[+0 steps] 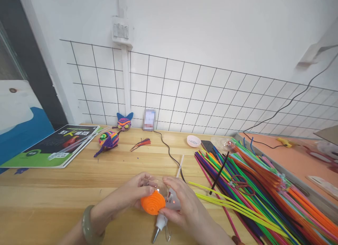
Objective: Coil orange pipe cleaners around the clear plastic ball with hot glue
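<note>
Between my two hands is a clear plastic ball [161, 184], its near side covered by a tight spiral of orange pipe cleaner [153, 203]. My left hand [133, 192] is closed on the ball's left side, the thumb lying along the top of the orange coil. From the right, my right hand [185, 199] grips the ball, fingers over its top and thumb at the coil's lower right edge. Under the hands lies a white glue gun [161, 222] with a small red light lit, nozzle toward me. A glue stick [181, 164] sticks out of its far end.
Several bundles of coloured pipe cleaners [253, 188] spread over the right, with scissors [243, 185] on top. Farther back are a pink bowl [193, 141], a dark phone [208, 145], a propped phone [149, 119] and two finished striped figures [108, 139]. Magazines [66, 146] lie left.
</note>
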